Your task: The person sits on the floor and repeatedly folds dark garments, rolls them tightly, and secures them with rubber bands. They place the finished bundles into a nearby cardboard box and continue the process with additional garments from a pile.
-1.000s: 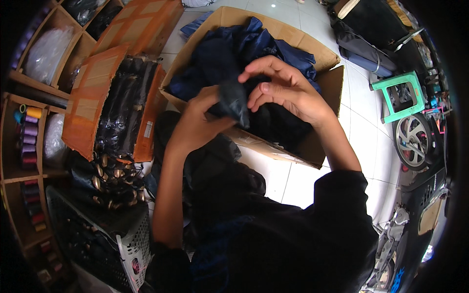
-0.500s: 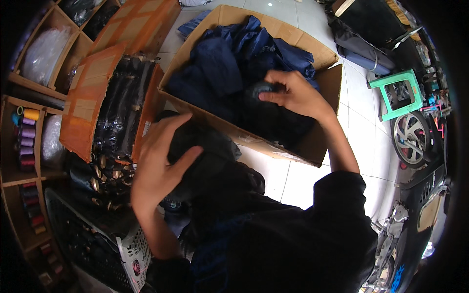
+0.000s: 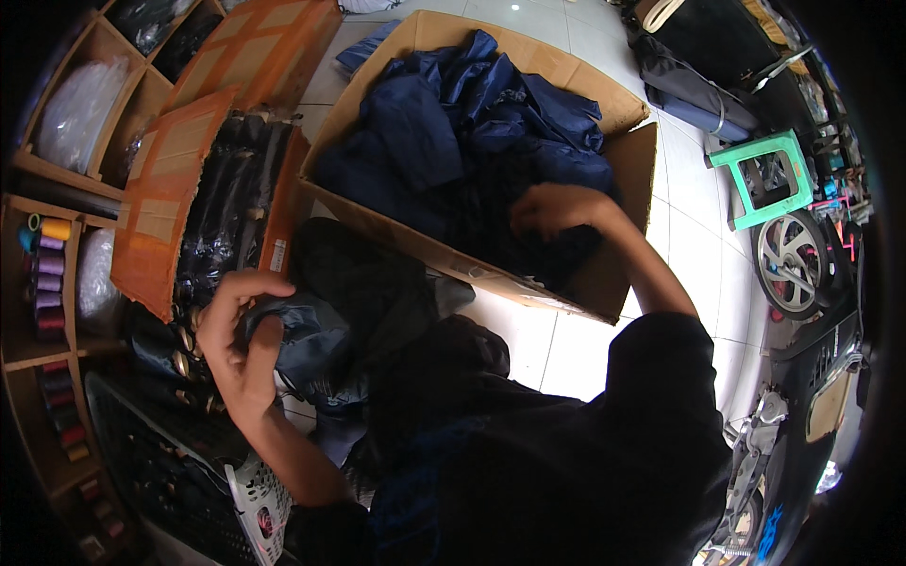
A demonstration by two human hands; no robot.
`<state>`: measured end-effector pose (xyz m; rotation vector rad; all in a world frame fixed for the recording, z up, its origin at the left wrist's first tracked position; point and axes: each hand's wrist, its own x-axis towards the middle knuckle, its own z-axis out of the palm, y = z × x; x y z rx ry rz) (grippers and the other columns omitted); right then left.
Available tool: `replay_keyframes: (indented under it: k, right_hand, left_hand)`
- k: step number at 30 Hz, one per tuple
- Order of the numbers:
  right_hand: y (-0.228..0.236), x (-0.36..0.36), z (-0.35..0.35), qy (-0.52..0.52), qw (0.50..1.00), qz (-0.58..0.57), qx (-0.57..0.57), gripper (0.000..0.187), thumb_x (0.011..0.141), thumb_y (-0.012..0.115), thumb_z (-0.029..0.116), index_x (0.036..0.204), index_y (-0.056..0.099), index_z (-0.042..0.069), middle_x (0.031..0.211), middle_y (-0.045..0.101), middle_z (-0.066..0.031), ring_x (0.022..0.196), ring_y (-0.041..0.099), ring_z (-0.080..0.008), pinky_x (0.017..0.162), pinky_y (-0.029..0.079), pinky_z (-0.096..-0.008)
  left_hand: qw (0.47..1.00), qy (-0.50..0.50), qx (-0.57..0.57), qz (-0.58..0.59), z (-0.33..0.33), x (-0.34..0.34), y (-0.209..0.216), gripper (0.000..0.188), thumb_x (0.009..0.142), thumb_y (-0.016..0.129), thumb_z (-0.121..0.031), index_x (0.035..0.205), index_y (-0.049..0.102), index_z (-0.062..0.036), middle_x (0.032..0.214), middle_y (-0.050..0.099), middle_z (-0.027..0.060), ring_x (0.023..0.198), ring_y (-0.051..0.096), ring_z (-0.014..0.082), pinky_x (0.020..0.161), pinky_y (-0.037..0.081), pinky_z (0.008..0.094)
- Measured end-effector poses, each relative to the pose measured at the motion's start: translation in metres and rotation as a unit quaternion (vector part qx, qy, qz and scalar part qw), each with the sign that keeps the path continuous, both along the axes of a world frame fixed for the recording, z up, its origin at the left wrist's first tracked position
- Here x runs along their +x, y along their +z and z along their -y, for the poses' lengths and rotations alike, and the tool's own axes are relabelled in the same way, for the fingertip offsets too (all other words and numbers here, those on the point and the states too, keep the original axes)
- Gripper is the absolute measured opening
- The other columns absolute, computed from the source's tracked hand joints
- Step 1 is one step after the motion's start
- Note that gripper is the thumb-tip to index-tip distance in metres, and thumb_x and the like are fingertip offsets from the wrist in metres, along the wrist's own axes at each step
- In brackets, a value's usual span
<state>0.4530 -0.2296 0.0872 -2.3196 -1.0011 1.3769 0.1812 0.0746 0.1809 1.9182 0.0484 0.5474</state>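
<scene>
In the head view my left hand (image 3: 241,344) is at the left, its thumb and forefinger curved round a crumpled blue-grey cloth (image 3: 310,332) that hangs by my lap. A larger black cloth (image 3: 363,274) lies beside that piece, over my legs. My right hand (image 3: 559,209) reaches down into the open cardboard box (image 3: 326,156). Its fingers bend into dark fabric there, and the fingertips are hidden and blurred. Navy blue fabric (image 3: 411,132) in loose folds fills much of the box, with darker cloth at its near right end.
On the left, an opened carton (image 3: 170,217) of dark plastic-wrapped goods stands by shelves with thread spools (image 3: 49,283). A perforated basket (image 3: 257,514) sits lower left. To the right are a green stool (image 3: 807,179) and a motorbike (image 3: 802,377). White floor tiles (image 3: 585,354) show beside the box.
My left hand has moved left and down, and the blue-grey cloth now shows at it. My right hand has dropped deeper into the box, its fingers turned down.
</scene>
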Motion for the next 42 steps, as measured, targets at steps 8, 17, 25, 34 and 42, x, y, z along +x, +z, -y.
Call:
replay_keyframes:
  k: [8, 17, 25, 34, 42]
  right_hand:
    - [-0.028, -0.011, -0.008, 0.082, 0.962, 0.006, -0.262, 0.029, 0.087, 0.058, 0.023, 0.106, 0.069, 0.005, 0.076, 0.070, -0.0110, 0.061, 0.068, -0.0217, 0.057, 0.055, -0.0302]
    - [0.100, -0.025, -0.013, -0.113, 0.940, 0.157, 0.281, 0.038, 0.094, 0.060, 0.025, 0.066, 0.065, 0.000, 0.055, 0.055, -0.0018, 0.051, 0.043, -0.0092, 0.052, 0.035, -0.0279]
    - [0.127, -0.065, -0.054, 0.038, 0.876, 0.022, 0.481, 0.010, 0.089, 0.062, 0.004, 0.095, 0.065, -0.003, 0.093, 0.062, -0.0118, 0.080, 0.060, -0.0154, 0.074, 0.046, -0.0267]
    - [0.031, -0.143, -0.063, -0.039, 0.964, -0.095, 0.244, 0.025, 0.093, 0.058, 0.022, 0.107, 0.060, 0.002, 0.096, 0.065, -0.0122, 0.085, 0.065, -0.0216, 0.074, 0.053, -0.0332]
    - [-0.152, -0.166, -0.055, -0.140, 0.982, 0.093, 0.089, 0.024, 0.082, 0.065, 0.021, 0.094, 0.063, 0.000, 0.089, 0.066, -0.0176, 0.084, 0.067, -0.0289, 0.074, 0.052, -0.0374]
  left_hand:
    - [0.980, -0.069, 0.141, -0.121, 0.029, 0.026, -0.034, 0.034, 0.077, 0.071, -0.006, 0.110, 0.061, -0.0027, 0.099, 0.064, 0.0132, 0.090, 0.060, 0.0284, 0.082, 0.045, 0.0360]
    - [0.993, -0.081, 0.080, -0.037, 0.047, 0.047, -0.023, 0.056, 0.071, 0.078, -0.011, 0.122, 0.055, -0.0039, 0.116, 0.060, 0.0135, 0.096, 0.061, 0.0248, 0.082, 0.045, 0.0343]
    - [0.993, -0.040, -0.082, 0.071, 0.081, 0.067, -0.022, 0.055, 0.075, 0.078, -0.007, 0.123, 0.052, -0.0001, 0.108, 0.063, 0.0108, 0.094, 0.062, 0.0148, 0.078, 0.047, 0.0260]
    - [0.955, 0.135, 0.018, -0.263, 0.014, -0.041, -0.123, 0.019, 0.085, 0.068, -0.014, 0.097, 0.060, -0.0020, 0.089, 0.062, 0.0118, 0.078, 0.058, 0.0189, 0.070, 0.046, 0.0313]
    - [0.956, 0.184, -0.001, -0.229, 0.038, -0.106, -0.182, 0.033, 0.082, 0.069, -0.016, 0.113, 0.062, -0.0070, 0.120, 0.059, 0.0122, 0.115, 0.054, 0.0308, 0.098, 0.040, 0.0406]
